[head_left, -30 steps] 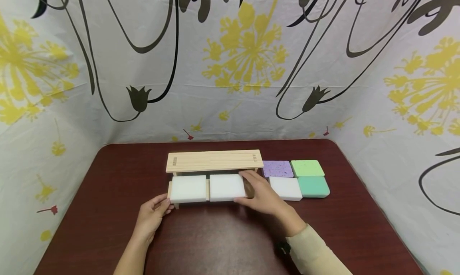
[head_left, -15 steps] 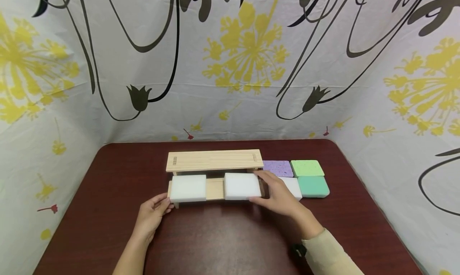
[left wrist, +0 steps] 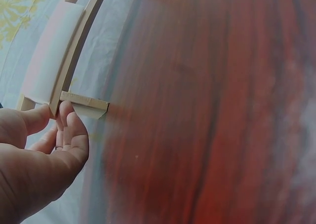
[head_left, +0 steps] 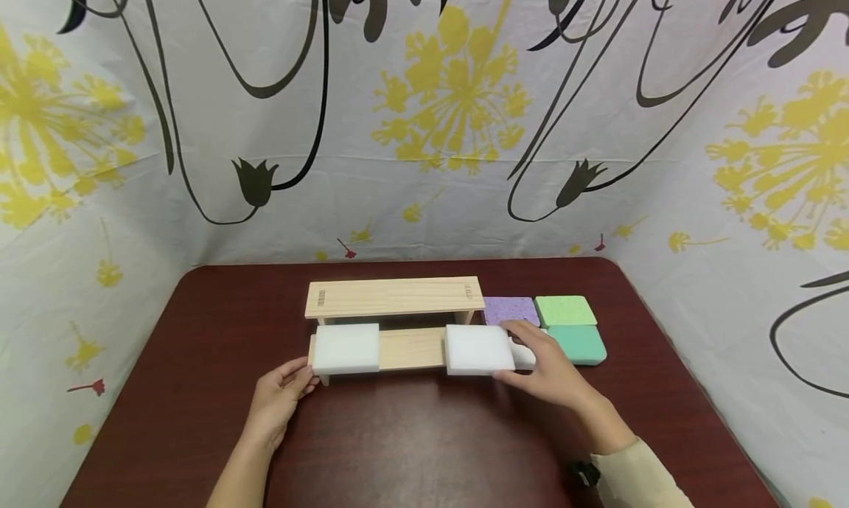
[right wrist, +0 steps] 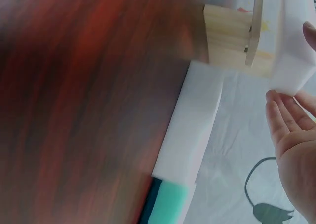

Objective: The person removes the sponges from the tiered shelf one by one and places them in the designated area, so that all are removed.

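Note:
My left hand (head_left: 284,396) pinches the left end of a low wooden stand (head_left: 411,348); the left wrist view shows thumb and fingers at its corner by a short leg (left wrist: 85,99). On that stand's left end lies a white sponge block (head_left: 345,348). My right hand (head_left: 556,369) grips a second white sponge block (head_left: 479,349) by its right side, thumb at the near edge and fingers at the far one. This block sits over the stand's right end. Bare wood shows between the two blocks. A third white block (head_left: 525,355) is partly hidden behind my right hand.
Behind stands another wooden stand (head_left: 394,296) of similar length. To the right lie a purple sponge (head_left: 509,310), a light green one (head_left: 566,310) and a teal one (head_left: 578,344). Patterned cloth (head_left: 424,220) hangs around the dark red table (head_left: 398,449).
My right hand has slid the white sponge block rightward along the front stand, away from the left block, widening the gap of bare wood. My left hand has kept its place.

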`<state>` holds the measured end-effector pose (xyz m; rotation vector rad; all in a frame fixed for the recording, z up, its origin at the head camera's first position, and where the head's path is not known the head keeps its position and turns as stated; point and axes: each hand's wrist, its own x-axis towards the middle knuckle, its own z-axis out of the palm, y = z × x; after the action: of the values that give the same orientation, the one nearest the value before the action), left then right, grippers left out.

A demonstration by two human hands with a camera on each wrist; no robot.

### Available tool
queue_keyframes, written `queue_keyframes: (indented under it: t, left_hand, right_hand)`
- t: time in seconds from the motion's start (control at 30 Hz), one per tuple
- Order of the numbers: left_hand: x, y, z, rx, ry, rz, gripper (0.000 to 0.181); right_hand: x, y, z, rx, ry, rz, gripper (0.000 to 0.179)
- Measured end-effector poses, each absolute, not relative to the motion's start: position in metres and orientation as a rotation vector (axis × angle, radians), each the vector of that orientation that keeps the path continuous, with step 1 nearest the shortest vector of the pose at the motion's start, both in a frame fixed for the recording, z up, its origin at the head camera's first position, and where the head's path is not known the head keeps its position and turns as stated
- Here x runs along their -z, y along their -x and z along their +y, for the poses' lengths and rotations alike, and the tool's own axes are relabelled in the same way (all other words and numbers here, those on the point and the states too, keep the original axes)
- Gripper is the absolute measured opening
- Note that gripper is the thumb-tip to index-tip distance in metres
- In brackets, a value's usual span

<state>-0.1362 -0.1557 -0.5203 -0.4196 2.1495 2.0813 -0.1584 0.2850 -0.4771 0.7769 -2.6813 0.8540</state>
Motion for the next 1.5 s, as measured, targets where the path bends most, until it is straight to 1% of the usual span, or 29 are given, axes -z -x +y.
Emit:
queue_keyframes:
  t: [0.37,0.83,1.17,1.5]
  left_hand:
    - [0.522,0.135,-0.155,-2.093,0.406,2.180,0.036]
    - [0.523,0.133,-0.155,-2.084,0.412,2.200,0.036]
    - [0.521,0.133,-0.155,-2.068,0.400,2.214,0.036]
    - [0.522,0.134,-0.154,-2.076,0.388,2.215,0.036]
  right_hand:
    - [0.483,0.140,0.318,-0.862,-0.763,-2.691,0.076]
    - [0.496,0.119,0.342,-0.923,-0.702,-2.613,0.078]
    - [0.505,0.112,0.358,-0.794,-0.653,-2.644,0.080]
    - [0.512,0.110,0.375,-0.751,-0.686,-2.725,0.079]
